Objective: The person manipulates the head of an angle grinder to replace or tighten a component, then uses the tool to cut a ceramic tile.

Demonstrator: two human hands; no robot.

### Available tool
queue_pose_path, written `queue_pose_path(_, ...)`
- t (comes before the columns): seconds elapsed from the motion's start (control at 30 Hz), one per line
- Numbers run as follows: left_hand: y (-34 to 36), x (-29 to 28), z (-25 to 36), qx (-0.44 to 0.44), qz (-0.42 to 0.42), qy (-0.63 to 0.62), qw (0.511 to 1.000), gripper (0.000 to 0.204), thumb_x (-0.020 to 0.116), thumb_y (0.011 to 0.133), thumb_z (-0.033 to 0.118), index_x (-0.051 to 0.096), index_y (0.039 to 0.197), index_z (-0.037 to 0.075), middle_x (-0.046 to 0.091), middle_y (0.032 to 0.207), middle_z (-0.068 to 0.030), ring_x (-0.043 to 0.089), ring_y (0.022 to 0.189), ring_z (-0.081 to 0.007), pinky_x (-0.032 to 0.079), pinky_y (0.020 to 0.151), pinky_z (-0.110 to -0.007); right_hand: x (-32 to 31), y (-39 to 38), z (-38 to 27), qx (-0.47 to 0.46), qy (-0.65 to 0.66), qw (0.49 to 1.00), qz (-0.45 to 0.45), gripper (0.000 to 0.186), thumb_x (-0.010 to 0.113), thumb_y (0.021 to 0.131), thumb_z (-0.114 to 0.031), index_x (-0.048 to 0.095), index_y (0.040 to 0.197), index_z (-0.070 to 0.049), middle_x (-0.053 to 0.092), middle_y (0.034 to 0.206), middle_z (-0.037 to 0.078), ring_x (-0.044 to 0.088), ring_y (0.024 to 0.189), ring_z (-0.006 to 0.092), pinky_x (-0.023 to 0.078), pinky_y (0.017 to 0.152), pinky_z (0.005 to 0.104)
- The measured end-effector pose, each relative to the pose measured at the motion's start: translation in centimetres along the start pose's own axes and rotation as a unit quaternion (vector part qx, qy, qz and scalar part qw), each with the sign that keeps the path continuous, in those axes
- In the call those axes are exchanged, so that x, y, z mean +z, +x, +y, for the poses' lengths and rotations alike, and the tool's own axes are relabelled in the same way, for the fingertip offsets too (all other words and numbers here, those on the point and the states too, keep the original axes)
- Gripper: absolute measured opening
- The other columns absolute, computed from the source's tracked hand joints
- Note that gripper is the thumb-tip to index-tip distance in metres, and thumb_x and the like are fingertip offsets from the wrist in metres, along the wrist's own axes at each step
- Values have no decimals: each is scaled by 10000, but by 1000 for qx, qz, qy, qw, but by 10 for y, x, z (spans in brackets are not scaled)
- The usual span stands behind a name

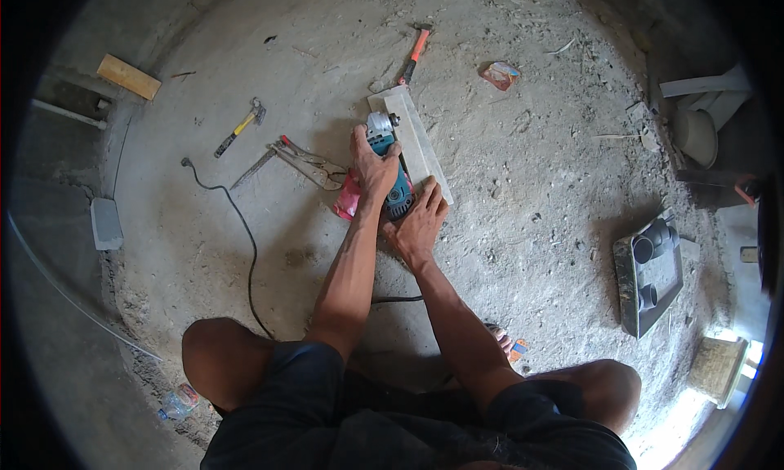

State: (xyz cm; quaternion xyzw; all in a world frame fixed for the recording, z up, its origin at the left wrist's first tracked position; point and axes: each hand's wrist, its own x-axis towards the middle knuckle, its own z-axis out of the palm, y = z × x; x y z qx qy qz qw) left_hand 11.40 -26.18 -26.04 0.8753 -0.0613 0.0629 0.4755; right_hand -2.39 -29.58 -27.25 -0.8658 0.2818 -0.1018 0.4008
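Note:
A teal angle grinder [399, 199] with a silver head lies along the left side of a pale, flat rectangular slab [425, 143] on the ground. My left hand [374, 161] is wrapped round its front body, just behind the head. Lower down, my right hand [418, 221] grips the rear end, its fingertips close to the slab's near edge. A pink packet [347, 197] shows partly beneath my left wrist. Pliers-like tools with red on the handles [306, 155] lie just to the left. My palms hide part of the grinder's body.
A yellow-handled hammer [238, 130] lies left, and a red-handled hammer [416, 53] lies beyond the slab. A black power cord [249, 249] curves across the dusty ground. At right sits a dark tray [629, 286] with grey pipe fittings. A grey block [106, 223] stands by the left wall.

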Motion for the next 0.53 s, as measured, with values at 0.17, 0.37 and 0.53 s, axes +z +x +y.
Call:
queue_pose_path(0.17, 1, 0, -2, 2, -5, -3, 1000, 626, 803, 782, 133, 412, 1257, 19, 500, 1226, -240, 491, 1178, -443, 418, 968, -546, 0, 0, -1, 5, 1, 1000, 3, 1265, 875, 558, -201, 123, 1534, 82, 293, 1500, 264, 325, 1325, 440, 267, 1178, 463)
queue_pose_path(0.37, 1, 1, -4, -4, -2, -5, 1000, 636, 804, 786, 144, 407, 1268, 22, 497, 1219, -250, 506, 1156, -448, 419, 957, -553, 0, 0, 0, 4, -1, 1000, 2, 1263, 874, 564, -208, 121, 1536, 82, 293, 1502, 261, 322, 1328, 437, 265, 1179, 464)
queue_pose_path(0.53, 1, 2, -7, -4, -8, -1, 1000, 664, 810, 793, 170, 392, 1293, 42, 480, 1255, -241, 495, 1180, -441, 419, 970, -555, -3, 0, -3, 8, -13, 1000, -12, 1257, 872, 581, -224, 120, 1541, 82, 282, 1514, 262, 317, 1341, 436, 256, 1185, 463)
